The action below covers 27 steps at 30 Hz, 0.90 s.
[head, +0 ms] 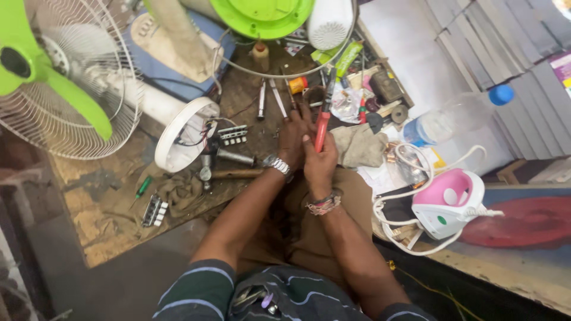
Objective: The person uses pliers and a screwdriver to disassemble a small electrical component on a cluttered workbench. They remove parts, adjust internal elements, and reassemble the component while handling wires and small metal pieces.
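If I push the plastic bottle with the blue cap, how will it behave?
The bottle lies on its side, so it would probably roll at a nudge. It is clear and looks mostly empty, so likely light and easy to dent. It lies beside the iron and its white cord, which might stop it.

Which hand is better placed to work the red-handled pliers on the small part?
Right, probably. The right hand already grips the red-handled metal pliers, pointed away from the person. The left hand, wearing a metal wristwatch, sits beside the pliers.
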{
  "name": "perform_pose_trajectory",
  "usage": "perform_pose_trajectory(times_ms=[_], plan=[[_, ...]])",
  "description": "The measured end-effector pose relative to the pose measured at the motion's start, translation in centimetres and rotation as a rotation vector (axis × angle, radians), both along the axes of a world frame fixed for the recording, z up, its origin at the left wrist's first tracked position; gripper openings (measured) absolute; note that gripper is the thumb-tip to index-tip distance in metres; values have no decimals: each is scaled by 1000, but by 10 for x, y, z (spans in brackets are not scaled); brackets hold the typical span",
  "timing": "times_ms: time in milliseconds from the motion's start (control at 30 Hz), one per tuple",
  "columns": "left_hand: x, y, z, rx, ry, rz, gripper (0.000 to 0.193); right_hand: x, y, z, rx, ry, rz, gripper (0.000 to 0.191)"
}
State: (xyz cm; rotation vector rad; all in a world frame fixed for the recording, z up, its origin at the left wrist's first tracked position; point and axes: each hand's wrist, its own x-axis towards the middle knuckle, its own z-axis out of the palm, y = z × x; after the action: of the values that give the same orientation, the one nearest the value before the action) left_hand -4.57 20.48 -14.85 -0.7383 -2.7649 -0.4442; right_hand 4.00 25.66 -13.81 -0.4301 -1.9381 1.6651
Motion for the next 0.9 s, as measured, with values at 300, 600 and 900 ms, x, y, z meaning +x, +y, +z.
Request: perform_pose_trajectory(times_ms=[300,600,900], plan=[[-4,-45,13,1443,-1019,185,41,3,1,4,20,54,-35,28],[130,-237,-32,1885,-1096,253,45,10,-16,-16,360,-162,274,42],[156,-275,-35,1890,-1069,343,23,29,-32,-13,727,-492,468,60]])
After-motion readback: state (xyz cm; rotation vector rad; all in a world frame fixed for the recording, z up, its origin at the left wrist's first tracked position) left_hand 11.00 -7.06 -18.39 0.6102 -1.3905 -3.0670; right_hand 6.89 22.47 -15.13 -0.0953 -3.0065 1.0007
